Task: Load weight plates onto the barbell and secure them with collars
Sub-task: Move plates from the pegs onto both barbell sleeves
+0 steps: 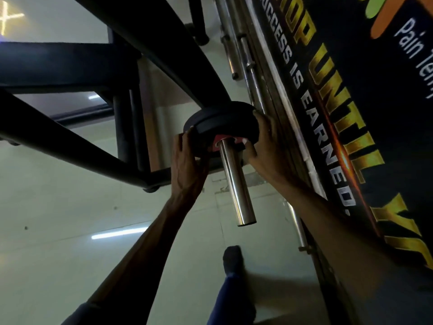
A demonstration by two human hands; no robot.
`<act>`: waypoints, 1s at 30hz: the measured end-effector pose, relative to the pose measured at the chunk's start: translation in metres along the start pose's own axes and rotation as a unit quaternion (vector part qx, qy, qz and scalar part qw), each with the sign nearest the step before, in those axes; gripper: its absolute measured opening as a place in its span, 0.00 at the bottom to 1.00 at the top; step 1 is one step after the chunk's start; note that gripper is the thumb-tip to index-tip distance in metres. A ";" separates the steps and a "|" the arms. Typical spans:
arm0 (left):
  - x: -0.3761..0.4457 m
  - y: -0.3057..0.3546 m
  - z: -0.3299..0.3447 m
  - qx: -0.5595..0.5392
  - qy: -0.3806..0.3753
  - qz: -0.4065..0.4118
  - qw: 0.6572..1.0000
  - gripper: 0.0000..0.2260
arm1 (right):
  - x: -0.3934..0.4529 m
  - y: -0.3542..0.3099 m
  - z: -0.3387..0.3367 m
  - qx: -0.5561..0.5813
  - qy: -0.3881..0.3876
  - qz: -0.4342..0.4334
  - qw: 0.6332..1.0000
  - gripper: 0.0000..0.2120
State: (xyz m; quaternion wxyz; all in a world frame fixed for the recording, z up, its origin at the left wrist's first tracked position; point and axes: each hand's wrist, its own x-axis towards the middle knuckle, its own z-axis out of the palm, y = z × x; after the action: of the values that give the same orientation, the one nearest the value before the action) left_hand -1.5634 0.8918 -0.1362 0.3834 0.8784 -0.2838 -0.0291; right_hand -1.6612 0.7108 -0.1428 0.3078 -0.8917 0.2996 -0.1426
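Note:
A black weight plate (pixel 225 124) with a red centre hub sits on the chrome barbell sleeve (pixel 236 184), which points toward me with its end bare. My left hand (pixel 187 165) grips the plate's left rim, fingers curled round its edge. My right hand (pixel 267 146) grips the plate's right rim, close to the wall. A second black plate seems to lie just behind the first. No collar is in view.
The black steel frame (pixel 70 141) of a rack or bench crosses the left and top. A wall banner (pixel 339 113) with gold lettering stands close on the right, with spare chrome bars (pixel 248 62) leaning along it. My foot (pixel 232 259) stands on the pale tiled floor.

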 end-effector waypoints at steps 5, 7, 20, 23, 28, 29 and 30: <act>0.020 -0.005 -0.006 -0.035 -0.001 0.013 0.999 0.17 | 0.005 0.013 -0.004 0.026 -0.010 -0.018 0.999 0.24; 0.021 -0.009 -0.010 -0.056 -0.032 0.033 0.997 0.17 | 0.012 0.022 -0.010 0.004 -0.047 -0.024 0.999 0.22; -0.025 -0.007 -0.017 0.008 -0.124 -0.002 0.992 0.10 | -0.020 0.018 -0.035 0.011 -0.099 -0.054 0.994 0.16; -0.048 -0.005 -0.018 0.003 -0.113 0.003 0.994 0.09 | -0.044 0.018 -0.038 0.016 -0.087 -0.051 0.995 0.15; -0.092 -0.001 -0.019 -0.033 -0.106 0.010 0.994 0.10 | -0.092 0.021 -0.042 0.027 -0.070 -0.044 0.996 0.17; -0.102 0.000 -0.020 -0.038 -0.106 0.008 0.994 0.10 | -0.101 0.023 -0.043 0.030 -0.066 -0.048 0.996 0.17; -0.111 0.000 -0.020 -0.041 -0.105 0.009 0.994 0.10 | -0.111 0.025 -0.043 0.030 -0.058 -0.053 0.996 0.17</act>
State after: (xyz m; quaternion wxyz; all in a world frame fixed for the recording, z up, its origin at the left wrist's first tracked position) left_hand -1.6509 0.9626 -0.1399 0.3873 0.8513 -0.3294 -0.1293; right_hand -1.7783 0.7442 -0.1337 0.3435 -0.9034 0.2288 -0.1161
